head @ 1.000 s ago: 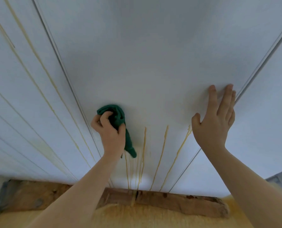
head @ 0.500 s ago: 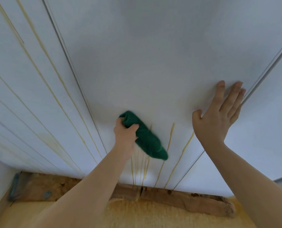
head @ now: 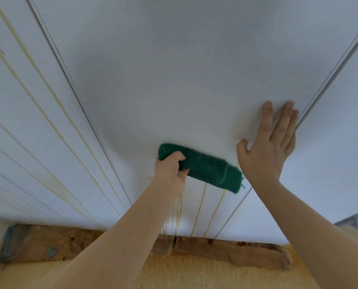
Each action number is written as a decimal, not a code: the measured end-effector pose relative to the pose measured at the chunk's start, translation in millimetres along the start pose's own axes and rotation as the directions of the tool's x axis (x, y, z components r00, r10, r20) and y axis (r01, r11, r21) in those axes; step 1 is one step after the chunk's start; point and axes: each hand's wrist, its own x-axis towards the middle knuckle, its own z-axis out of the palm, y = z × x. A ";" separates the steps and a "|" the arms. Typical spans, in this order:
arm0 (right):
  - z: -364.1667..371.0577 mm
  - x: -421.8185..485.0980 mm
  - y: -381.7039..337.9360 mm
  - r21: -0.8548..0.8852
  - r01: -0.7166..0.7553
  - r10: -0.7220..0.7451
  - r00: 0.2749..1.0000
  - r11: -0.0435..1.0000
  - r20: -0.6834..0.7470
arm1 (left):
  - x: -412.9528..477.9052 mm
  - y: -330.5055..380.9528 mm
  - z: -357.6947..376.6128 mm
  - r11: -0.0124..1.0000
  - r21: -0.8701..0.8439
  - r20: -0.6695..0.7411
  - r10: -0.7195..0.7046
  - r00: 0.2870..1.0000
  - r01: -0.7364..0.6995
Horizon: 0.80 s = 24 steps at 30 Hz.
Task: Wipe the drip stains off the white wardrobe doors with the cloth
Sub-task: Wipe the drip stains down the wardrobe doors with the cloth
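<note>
Wiping looks partly done at best, by my judgement. Far left of the cloth [head: 205, 170], the left door [head: 28, 132] carries long yellow runs [head: 111, 197] from top to bottom, untouched as far as one can tell. Nearer, the middle door [head: 174, 80] reads clean white above the cloth, while the drip stains [head: 199, 205] directly below the cloth run down to the door's bottom edge (several streaks, some hidden behind the forearm). So the upper part of this panel seems finished, and its lower strip and the whole left door are left to do. The left hand [head: 169, 170] reaches up from below, fingers clenched round the left end of the cloth, which lies as a rolled green bar against the middle door, slanting down to the right. Just right of the cloth, the right hand [head: 267, 151] lies flat on the same door, fingers straight and released, grasping nothing, their tips beside the seam. Further right of the cloth, the right door [head: 330, 163] shows no stains in view.
</note>
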 end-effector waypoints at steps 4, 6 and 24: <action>-0.8 1.5 4.7 -0.004 0.017 -0.017 0.999 1.000 0.028 | 27.7 -22.1 -11.1 0.997 0.046 -0.190 -0.055 0.980 0.065; -1.1 0.5 5.6 -0.010 0.028 -0.028 0.999 1.000 0.031 | 35.6 -28.3 -14.4 0.971 0.034 -0.316 -0.215 0.924 0.237; -16.9 -6.9 35.3 0.045 0.192 -0.193 0.981 0.980 0.011 | -2.4 -63.0 28.2 0.926 0.288 -0.111 -0.221 0.969 0.245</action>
